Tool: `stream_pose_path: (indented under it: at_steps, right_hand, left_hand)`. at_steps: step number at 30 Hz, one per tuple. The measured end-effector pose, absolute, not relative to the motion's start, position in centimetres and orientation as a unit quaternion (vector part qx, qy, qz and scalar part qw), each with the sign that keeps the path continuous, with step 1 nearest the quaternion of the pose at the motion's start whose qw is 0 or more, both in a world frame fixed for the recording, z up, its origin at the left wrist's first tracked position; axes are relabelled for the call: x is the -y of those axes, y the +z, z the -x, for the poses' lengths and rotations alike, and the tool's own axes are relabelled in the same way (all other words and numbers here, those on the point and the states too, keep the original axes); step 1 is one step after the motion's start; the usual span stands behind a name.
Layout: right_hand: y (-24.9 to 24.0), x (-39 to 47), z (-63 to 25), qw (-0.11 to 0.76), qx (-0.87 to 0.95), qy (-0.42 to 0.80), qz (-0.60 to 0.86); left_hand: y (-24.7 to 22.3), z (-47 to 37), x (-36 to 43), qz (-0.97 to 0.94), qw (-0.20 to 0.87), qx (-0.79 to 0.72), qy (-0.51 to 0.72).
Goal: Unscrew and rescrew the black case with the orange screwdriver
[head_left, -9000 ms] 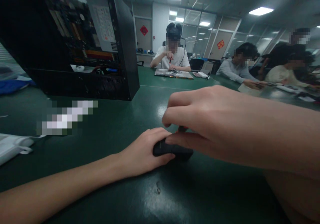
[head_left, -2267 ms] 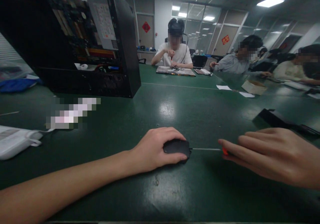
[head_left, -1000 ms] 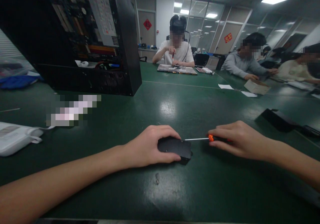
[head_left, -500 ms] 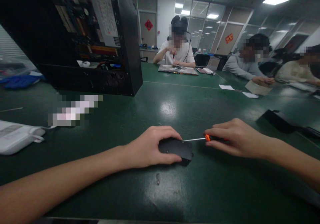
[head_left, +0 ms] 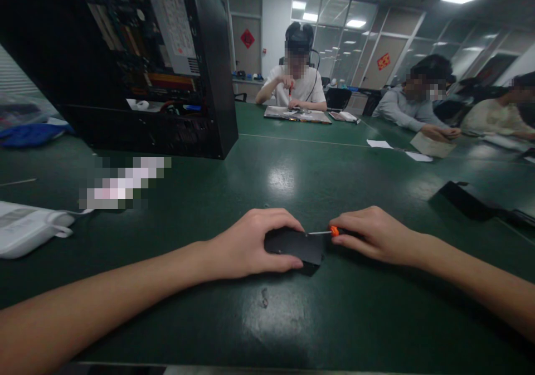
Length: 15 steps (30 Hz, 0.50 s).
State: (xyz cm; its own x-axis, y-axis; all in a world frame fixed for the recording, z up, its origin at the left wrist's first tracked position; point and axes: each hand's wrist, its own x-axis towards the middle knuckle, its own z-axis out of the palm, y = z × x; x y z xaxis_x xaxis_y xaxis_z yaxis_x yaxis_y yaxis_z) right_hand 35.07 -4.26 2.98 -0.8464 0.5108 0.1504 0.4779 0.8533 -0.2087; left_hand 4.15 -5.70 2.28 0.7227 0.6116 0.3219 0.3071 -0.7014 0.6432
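My left hand (head_left: 259, 244) grips a small black box-shaped part (head_left: 295, 247) from its left side, thumb along the near edge and fingers over the far edge. The part rests on the green table (head_left: 200, 319). In my right hand (head_left: 371, 233) is a screwdriver (head_left: 334, 230) with an orange collar, held nearly level; my fingers cover most of its handle. Its thin metal shaft points left, and the tip meets the far upper edge of the black part, close to my left fingertips. What lies under the tip is too small to make out.
An open black computer case (head_left: 209, 85) stands at the back left. White adapter-like device (head_left: 29, 230) and blue gloves (head_left: 31, 135) lie left; a black object with a cable (head_left: 468, 199) lies right. Across the table a person (head_left: 296, 85) works on a flat panel; other people sit right.
My right hand has shifted left, with the screwdriver's collar now closer to the black part. My left hand and the part have stayed almost in place.
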Motion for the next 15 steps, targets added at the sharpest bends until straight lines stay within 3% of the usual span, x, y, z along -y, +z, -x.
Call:
stream_pose_path:
  at_steps: [15]
  right_hand:
    - [3.6, 3.4, -33.1, 0.061, 0.965, 0.042, 0.253]
  left_hand:
    - [2.4, -3.1, 5.5, -0.865, 0.304, -0.324, 0.234]
